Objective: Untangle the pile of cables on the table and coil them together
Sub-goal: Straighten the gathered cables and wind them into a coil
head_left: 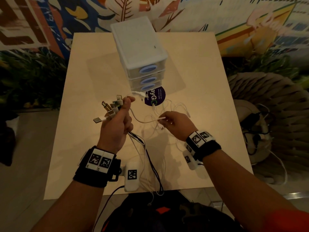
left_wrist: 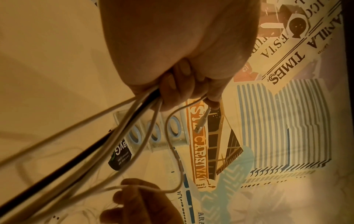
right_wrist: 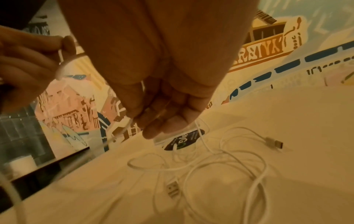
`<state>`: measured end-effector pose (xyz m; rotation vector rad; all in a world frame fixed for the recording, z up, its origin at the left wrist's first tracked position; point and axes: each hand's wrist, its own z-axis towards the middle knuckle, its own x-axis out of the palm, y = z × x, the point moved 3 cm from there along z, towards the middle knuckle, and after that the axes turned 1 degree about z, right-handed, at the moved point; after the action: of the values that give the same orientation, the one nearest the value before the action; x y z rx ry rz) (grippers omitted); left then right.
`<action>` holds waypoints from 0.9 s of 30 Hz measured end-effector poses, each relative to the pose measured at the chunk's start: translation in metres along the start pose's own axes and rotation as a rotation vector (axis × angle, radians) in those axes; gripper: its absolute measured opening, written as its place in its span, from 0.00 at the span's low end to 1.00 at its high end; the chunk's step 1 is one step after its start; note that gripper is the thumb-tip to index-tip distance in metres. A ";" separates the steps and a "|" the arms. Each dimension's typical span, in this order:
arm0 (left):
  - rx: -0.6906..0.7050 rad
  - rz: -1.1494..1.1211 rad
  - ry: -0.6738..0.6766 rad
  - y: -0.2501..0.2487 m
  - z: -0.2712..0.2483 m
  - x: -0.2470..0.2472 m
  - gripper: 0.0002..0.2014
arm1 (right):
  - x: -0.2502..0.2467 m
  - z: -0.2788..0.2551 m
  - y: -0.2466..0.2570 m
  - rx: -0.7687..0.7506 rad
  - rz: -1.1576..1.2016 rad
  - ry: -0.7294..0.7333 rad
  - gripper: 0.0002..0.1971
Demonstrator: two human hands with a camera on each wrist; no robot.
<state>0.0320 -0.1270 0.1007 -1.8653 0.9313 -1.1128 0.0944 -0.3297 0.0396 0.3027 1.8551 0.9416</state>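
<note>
My left hand [head_left: 119, 119] is raised above the table and grips a bundle of cables [head_left: 143, 148]. Several USB plugs [head_left: 111, 108] fan out above its fist, and white and black strands hang below it past the table's front edge. From the left wrist view the strands [left_wrist: 107, 136] leave the curled fingers [left_wrist: 178, 91], and one small plug [left_wrist: 201, 122] dangles from the thumb. My right hand [head_left: 173, 122] pinches one white cable [head_left: 160, 118] that runs across to the left hand. Loose white cables [right_wrist: 220, 163] lie tangled on the table under the right hand, with a USB plug [right_wrist: 275, 143] to the right.
A white three-drawer plastic unit [head_left: 142, 52] stands at the middle back of the pale table [head_left: 200, 77]. A round dark sticker [head_left: 156, 97] lies in front of it. A painted mural wall is behind, and a ribbed seat with black cables sits to the right.
</note>
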 end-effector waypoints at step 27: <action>0.043 0.327 -0.079 -0.005 -0.014 0.008 0.20 | -0.057 -0.037 0.027 -0.063 -0.115 -0.027 0.08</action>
<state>0.0226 -0.1348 0.1122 -1.6367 1.1102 -0.8477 0.0839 -0.3617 0.1047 0.1676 1.7941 0.9108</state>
